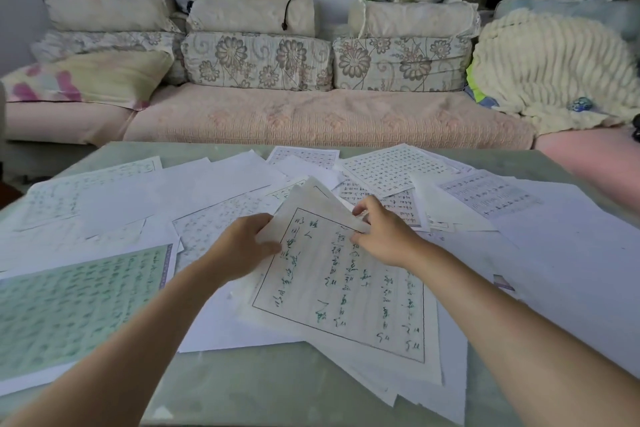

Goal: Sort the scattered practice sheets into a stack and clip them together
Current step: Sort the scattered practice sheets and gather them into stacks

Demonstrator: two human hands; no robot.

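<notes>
Fingers at both far corners of the handwritten sheet

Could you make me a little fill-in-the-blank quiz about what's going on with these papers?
The left grip holds one side of the handwritten sheet; the ____ holds the other.
The gridded sheet at the near left is tinted ____.
The scattered sheets lie on a ____.
Missing: right grip; green; table.
</notes>
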